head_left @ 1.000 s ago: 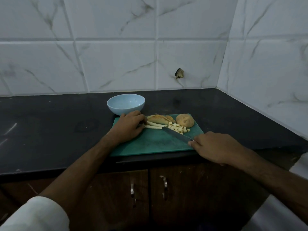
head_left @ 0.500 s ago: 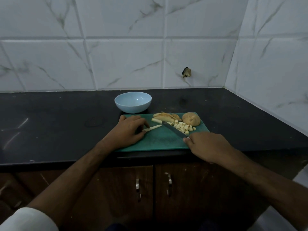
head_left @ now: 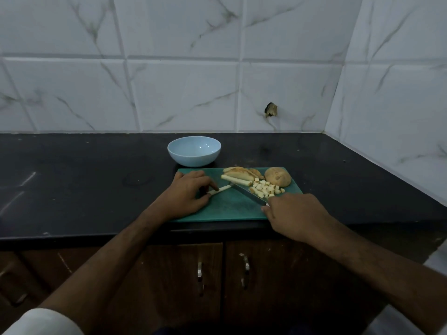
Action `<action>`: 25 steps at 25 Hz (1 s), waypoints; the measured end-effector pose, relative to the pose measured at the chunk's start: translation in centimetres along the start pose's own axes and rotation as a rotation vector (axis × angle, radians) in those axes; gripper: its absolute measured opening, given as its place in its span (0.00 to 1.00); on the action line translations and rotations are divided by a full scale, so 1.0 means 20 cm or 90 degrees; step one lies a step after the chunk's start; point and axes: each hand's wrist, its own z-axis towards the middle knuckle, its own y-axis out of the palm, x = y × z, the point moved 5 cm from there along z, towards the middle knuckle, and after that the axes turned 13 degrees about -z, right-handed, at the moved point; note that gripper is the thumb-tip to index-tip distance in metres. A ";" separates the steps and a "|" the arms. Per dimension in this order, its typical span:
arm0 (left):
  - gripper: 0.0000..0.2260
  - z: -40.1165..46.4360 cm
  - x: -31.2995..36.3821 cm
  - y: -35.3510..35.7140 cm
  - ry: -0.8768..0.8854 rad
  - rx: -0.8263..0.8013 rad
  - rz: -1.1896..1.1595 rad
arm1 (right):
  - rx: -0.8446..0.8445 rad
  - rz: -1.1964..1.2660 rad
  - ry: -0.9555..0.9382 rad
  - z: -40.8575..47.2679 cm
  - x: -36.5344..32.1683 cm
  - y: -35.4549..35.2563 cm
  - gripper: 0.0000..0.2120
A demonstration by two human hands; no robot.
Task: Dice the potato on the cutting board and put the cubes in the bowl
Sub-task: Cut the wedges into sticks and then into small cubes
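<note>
Nearest the camera, 2 bare forearms are reaching over the dark cabinet doors (head_left: 225, 274) onto the green cutting board (head_left: 229, 209), which is lying at the front edge of the black counter (head_left: 84, 180). On the board's near right corner, the right hand (head_left: 294, 217) is curling round the handle of a knife (head_left: 249, 195); the handle itself is hidden under the fingers, and the blade is running away from the hand toward the far left, its tip reaching a second potato stick (head_left: 235, 181). On the board's left part, the left hand (head_left: 187, 194) is pinching a pale potato stick (head_left: 219, 190) between thumb and forefinger, the stick's free end pointing toward the blade. Just beyond the right hand, a heap of potato cubes (head_left: 266, 189) is lying beside the blade. Farther on, past the cubes, a rounded potato half (head_left: 277, 176) is sitting at the board's far right, with potato slices (head_left: 239, 172) lying left of it. Beyond the left hand, off the board, the light blue bowl (head_left: 194, 151) is standing on the counter before the marbled wall tiles (head_left: 183, 93).
</note>
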 end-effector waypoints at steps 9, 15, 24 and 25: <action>0.11 0.00 0.00 -0.01 -0.007 0.012 -0.019 | -0.047 0.105 0.004 0.01 -0.04 0.02 0.19; 0.10 -0.01 -0.01 0.00 -0.005 0.012 -0.024 | -0.012 0.056 0.001 0.03 0.00 -0.05 0.20; 0.09 -0.01 -0.01 0.00 -0.011 0.007 -0.022 | -0.038 0.087 -0.003 0.05 0.00 -0.03 0.20; 0.09 -0.01 -0.01 0.00 -0.012 0.006 -0.022 | -0.031 0.090 -0.002 0.05 0.01 -0.04 0.20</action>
